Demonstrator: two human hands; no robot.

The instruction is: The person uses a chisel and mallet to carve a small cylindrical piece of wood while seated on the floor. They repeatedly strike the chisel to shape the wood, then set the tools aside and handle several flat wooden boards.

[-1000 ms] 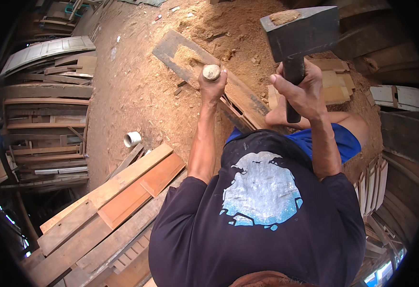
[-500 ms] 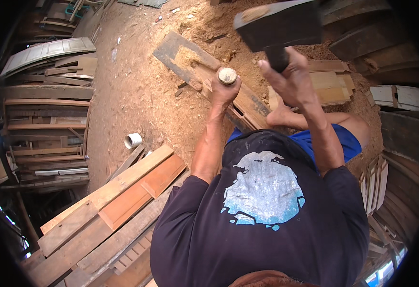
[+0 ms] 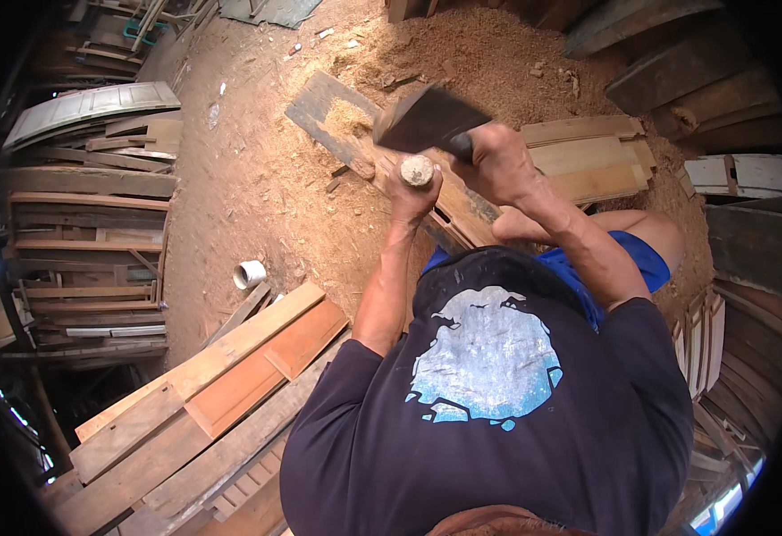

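My left hand [image 3: 412,204] is wrapped round the upright handle of a chisel [image 3: 417,170]; its pale, round, battered end faces up and its blade is hidden below my fist. Under it lies a long worn board [image 3: 319,105], slanting toward my lap, with a dark narrow slot [image 3: 443,217] cut in it beside my wrist. My right hand [image 3: 501,161] grips the short dark handle of a mallet [image 3: 431,121]. The blocky dark head hangs just above and beyond the chisel's end, slightly blurred. My bare foot [image 3: 514,223] rests by the board's right edge.
Pale flat panels [image 3: 588,161] lie to the right of the board. Sawdust and shavings [image 3: 507,71] cover the ground. A white cup-like container [image 3: 250,274] lies at left, near stacked planks [image 3: 230,357]. Timber racks [image 3: 87,241] line the left side; more boards [image 3: 739,241] lean at right.
The mallet has come down and to the left, from raised high at the upper right to close over the chisel. My left hand has shifted slightly toward me, still round the chisel.
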